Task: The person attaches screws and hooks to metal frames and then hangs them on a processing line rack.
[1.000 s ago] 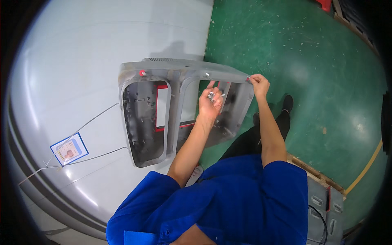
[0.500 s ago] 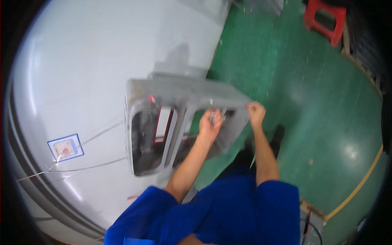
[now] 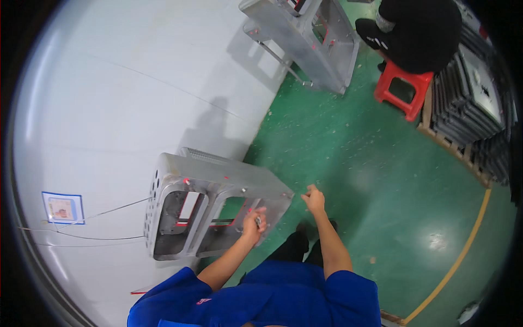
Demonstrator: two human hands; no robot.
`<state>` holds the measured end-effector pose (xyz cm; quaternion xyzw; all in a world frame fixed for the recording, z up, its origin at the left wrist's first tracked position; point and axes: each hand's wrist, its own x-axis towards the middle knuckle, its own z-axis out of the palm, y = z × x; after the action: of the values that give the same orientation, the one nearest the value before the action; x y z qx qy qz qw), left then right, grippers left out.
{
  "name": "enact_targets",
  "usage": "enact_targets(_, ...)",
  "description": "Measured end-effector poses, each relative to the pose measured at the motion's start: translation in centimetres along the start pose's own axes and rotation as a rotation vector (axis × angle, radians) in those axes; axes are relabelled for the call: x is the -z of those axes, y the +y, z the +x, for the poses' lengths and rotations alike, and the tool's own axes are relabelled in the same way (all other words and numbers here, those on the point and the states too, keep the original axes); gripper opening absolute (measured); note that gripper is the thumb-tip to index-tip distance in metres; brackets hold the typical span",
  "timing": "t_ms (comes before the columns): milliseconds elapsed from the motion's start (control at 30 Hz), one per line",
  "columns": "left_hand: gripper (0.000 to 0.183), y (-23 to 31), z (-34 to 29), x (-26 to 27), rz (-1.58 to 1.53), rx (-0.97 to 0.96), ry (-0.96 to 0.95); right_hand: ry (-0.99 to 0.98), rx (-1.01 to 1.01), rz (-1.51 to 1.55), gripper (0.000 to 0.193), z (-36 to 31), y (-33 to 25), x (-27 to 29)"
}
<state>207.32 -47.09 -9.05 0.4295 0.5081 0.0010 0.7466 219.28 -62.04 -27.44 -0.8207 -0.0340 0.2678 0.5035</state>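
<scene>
Head view: your right hand [image 3: 314,200] has come off the grey housing [image 3: 218,175] and hangs just beside its right corner, fingers bent; cannot tell if they pinch anything. Handling at that corner appears broken off. Left hand [image 3: 254,224], apart from the right, stays curled on small metal pieces [image 3: 258,221] at the right opening. Housing stands against the white surface [image 3: 109,109]; second housing [image 3: 297,43] newly in view.

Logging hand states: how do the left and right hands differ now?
Grip: the left hand curls around small metal pieces; the right hand is loosely bent, nothing visible in it.
Place: the left overlaps the grey frame in view; the right appears clear of it, against green floor.
Both are bare.
</scene>
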Motion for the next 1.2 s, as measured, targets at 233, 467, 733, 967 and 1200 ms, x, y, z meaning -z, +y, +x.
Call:
enact_targets(233, 0.030, -1.0, 2.3, -11.8, 0.027, 0.239, -0.350, 0.161, -0.041, -0.294, 0.062, 13.3, -1.5, 20.2)
enact_targets(467, 0.039, 11.1, 10.3, -22.1, -0.326, 0.060, -0.342, 0.581, 0.366, -1.218, 0.066, 29.6, -19.3, 42.3)
enact_targets(733, 0.053, 23.6, 17.2, -38.3, -0.174, -0.153, -0.447, 0.713, 0.528, -1.698, 0.040, 43.5, -24.7, 53.7)
enact_targets(967, 0.067, 25.2, 22.2, -46.8, -0.222, -0.105, -0.281, -0.009, 0.286, -0.266, 0.078, 55.0, -13.0, 38.8)
enact_targets(1200, 0.060, 25.7, 23.2, -49.4, -0.370, -0.044, -0.114, -0.149, -0.092, 0.415, 0.085, 59.5, -14.4, 27.1)
